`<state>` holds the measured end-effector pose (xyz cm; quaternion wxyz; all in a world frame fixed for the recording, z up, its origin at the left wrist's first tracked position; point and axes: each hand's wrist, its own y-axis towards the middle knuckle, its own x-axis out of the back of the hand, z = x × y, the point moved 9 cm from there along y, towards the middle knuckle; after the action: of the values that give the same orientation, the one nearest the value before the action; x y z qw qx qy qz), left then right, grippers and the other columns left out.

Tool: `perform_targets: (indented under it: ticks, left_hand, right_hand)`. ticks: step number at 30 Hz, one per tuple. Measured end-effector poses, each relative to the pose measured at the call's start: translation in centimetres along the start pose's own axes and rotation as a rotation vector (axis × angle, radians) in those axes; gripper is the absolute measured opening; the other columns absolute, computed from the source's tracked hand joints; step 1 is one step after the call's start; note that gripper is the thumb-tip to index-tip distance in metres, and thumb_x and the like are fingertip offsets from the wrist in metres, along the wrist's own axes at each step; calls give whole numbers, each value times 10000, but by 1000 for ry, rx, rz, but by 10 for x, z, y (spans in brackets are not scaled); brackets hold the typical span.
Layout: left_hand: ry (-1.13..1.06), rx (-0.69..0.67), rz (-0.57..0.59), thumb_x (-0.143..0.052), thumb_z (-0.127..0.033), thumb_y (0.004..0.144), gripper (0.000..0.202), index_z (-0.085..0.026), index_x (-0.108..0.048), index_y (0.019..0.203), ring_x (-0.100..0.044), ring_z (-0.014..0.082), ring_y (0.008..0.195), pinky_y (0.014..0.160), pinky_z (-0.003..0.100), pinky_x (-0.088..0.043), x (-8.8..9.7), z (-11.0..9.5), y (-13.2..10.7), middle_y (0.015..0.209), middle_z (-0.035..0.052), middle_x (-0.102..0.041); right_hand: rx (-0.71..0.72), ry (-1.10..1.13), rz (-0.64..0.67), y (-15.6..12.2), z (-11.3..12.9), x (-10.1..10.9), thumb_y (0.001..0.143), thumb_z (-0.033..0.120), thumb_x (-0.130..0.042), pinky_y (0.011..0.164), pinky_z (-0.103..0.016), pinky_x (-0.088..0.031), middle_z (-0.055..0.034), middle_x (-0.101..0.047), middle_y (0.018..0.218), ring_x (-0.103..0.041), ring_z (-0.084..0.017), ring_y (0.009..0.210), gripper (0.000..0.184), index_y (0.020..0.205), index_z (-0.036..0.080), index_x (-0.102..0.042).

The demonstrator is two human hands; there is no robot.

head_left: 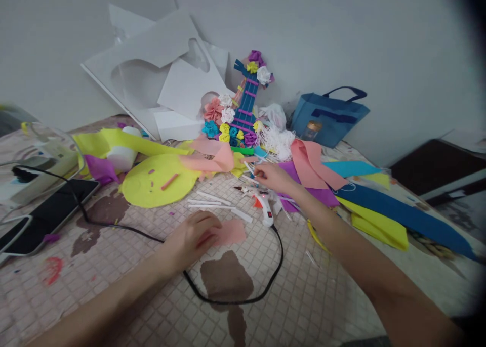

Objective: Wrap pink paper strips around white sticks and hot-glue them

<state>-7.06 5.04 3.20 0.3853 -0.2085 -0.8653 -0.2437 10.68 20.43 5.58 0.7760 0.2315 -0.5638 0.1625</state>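
My left hand (195,235) is closed with bent fingers on a small piece of pink crepe paper (233,231) lying on the table. Farther off, my right hand (273,177) pinches at a thin white stick (248,168) among other white strips. Just below that hand lies a white glue gun (267,209), its dark nozzle pointing left and a small red light showing. The gun's black cord (279,266) loops toward me and runs under my left forearm. Between my hands are several flat white sticks (212,203).
A paper-flowered blue guitar shape (246,101) stands at the back beside cut white boards (152,48). Yellow crepe paper (159,185) lies left, near a tablet (49,215) and power strip (38,177). Right are blue paper strips (402,218) and a blue bag (328,117).
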Motion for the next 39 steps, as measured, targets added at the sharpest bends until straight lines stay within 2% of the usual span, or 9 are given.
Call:
perform_targets:
  ticks: [7,14,17,20,28,32,34,36,39]
  left_hand:
    - [-8,-34,-24,-500,-135,849,184,-181,-596,999,-568,187,963,862,332,-473,5,-2,-2,1011,73,-634]
    - [-13,-36,-4,-514,-124,847,138,-171,-601,943,-563,187,931,851,341,-457,2,-6,-2,975,64,-638]
    - [-8,-39,10,-531,-125,839,115,-160,-603,923,-566,189,919,843,335,-455,-1,-8,-2,964,68,-643]
    - [-7,-69,10,-520,-130,853,112,-154,-603,924,-567,185,913,831,322,-450,-1,-10,-3,950,65,-649]
    - [-8,-116,-18,-468,-121,882,146,-149,-611,875,-576,169,873,807,298,-440,5,-14,-3,902,59,-659]
    - [14,-107,-36,-481,-123,871,133,-152,-610,875,-577,170,871,803,299,-436,8,-14,-3,889,53,-662]
    - [27,-105,-31,-489,-125,866,125,-153,-611,877,-576,172,877,804,301,-432,7,-15,-3,890,50,-663]
    - [44,-107,-23,-494,-130,864,118,-150,-610,868,-577,173,875,803,303,-428,7,-15,-4,888,49,-663]
    - [80,-102,-21,-488,-141,873,121,-146,-608,863,-578,173,871,806,308,-419,7,-15,-5,891,49,-664]
  right_hand:
    - [-12,-34,86,28,-11,-21,664,84,-592,602,-244,-358,-59,-650,775,-569,-181,726,89,653,172,-600]
    - [-64,91,30,26,-38,-4,821,187,-450,516,-222,-390,-28,-676,717,-540,-116,517,162,776,164,-604]
    - [-63,131,13,24,-40,-2,808,198,-476,493,-221,-392,-23,-671,681,-551,-121,498,128,786,167,-598]
    - [-7,147,-2,23,-28,-3,763,184,-532,545,-222,-406,-14,-665,702,-582,-132,574,79,760,179,-611]
    - [87,185,-70,35,7,5,813,264,-515,553,-247,-414,-36,-671,711,-583,-152,579,156,801,164,-635]
    - [159,169,-91,56,50,3,801,280,-551,635,-268,-438,-47,-664,766,-603,-175,683,145,817,161,-634]
    - [228,149,-93,67,79,-4,790,268,-574,747,-291,-441,-67,-667,891,-601,-202,839,156,887,167,-641]
    - [323,92,-68,76,107,-17,753,274,-625,854,-336,-415,-109,-640,1062,-558,-253,1008,294,1026,167,-631]
    - [186,194,-74,96,107,-29,667,239,-700,851,-331,-407,-112,-646,1023,-550,-270,1016,327,986,191,-651]
